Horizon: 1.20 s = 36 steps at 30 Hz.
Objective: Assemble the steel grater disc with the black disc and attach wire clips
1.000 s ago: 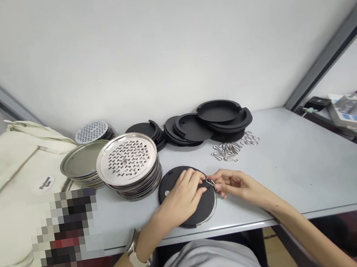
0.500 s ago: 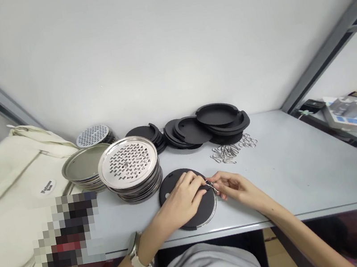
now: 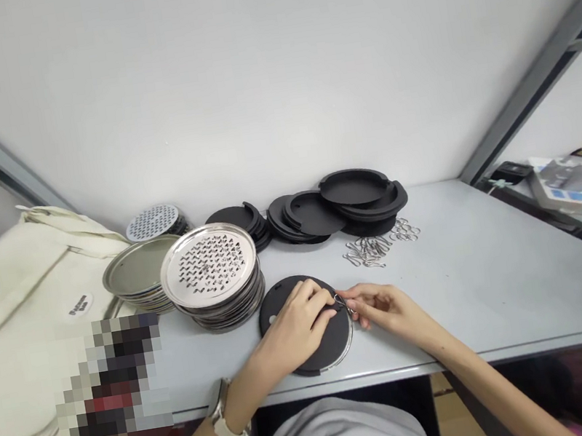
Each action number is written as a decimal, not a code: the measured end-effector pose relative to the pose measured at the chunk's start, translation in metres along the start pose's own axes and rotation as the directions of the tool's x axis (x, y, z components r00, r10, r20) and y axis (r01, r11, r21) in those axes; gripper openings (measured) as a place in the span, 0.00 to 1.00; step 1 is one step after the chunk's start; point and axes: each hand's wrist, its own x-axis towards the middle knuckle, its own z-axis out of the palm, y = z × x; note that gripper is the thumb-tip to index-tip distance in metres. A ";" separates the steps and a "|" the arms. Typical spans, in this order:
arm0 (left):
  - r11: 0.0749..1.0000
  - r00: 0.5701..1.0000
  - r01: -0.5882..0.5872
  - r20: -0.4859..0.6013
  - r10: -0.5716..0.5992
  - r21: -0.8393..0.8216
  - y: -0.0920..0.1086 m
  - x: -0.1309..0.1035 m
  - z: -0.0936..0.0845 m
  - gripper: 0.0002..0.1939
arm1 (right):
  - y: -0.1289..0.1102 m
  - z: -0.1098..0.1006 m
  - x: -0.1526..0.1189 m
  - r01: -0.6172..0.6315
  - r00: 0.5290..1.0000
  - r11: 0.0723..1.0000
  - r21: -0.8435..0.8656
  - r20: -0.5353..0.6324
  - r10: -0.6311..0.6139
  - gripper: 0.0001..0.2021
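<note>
A round black disc [image 3: 328, 348] with a silvery edge along its right side lies flat near the table's front edge. Across its top rests my left hand [image 3: 306, 315], fingers bent and closed at the disc's right rim. At that rim, my right hand [image 3: 379, 303] pinches a small wire snap hook [image 3: 340, 301] between thumb and fingers. The hook's loop sits against the rim by my left fingertips; whether it passes through the disc is hidden. Beyond my hands lies a pile of similar wire hooks [image 3: 367, 250] beside some metal rings [image 3: 404, 230].
To the left stand a stack of round metal grater plates [image 3: 210, 267], a stack of plain metal discs [image 3: 138, 268] and a perforated plate stack [image 3: 152, 222]. Black round trays [image 3: 356, 189] are piled along the wall. A cream cloth bag [image 3: 15, 291] covers the table's left end.
My right fingers and the wire hook shift very slightly at the disc's rim. My left hand stays in place on the disc.
</note>
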 end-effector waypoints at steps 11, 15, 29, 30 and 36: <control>0.999 1.000 0.001 -0.009 -0.001 -0.034 0.000 0.000 0.000 0.05 | 0.000 0.011 -0.005 0.047 0.993 0.994 -0.102 -0.106 -0.058 0.18; 0.999 1.000 0.008 0.000 -0.008 -0.044 0.000 0.002 -0.001 0.04 | 0.003 0.010 -0.006 0.034 0.991 0.994 -0.107 -0.124 -0.047 0.19; 0.998 1.000 0.021 0.003 -0.021 -0.056 -0.002 0.003 0.002 0.03 | 0.003 0.011 -0.006 0.047 0.994 0.995 -0.089 -0.089 -0.055 0.19; 0.998 1.000 0.022 0.007 -0.022 -0.058 -0.002 0.003 0.002 0.03 | 0.003 0.011 -0.006 0.048 0.994 0.995 -0.089 -0.090 -0.056 0.18; 0.998 1.000 0.019 0.013 -0.018 -0.061 -0.003 0.003 0.002 0.03 | 0.001 0.011 -0.006 0.055 0.994 0.994 -0.090 -0.085 -0.063 0.17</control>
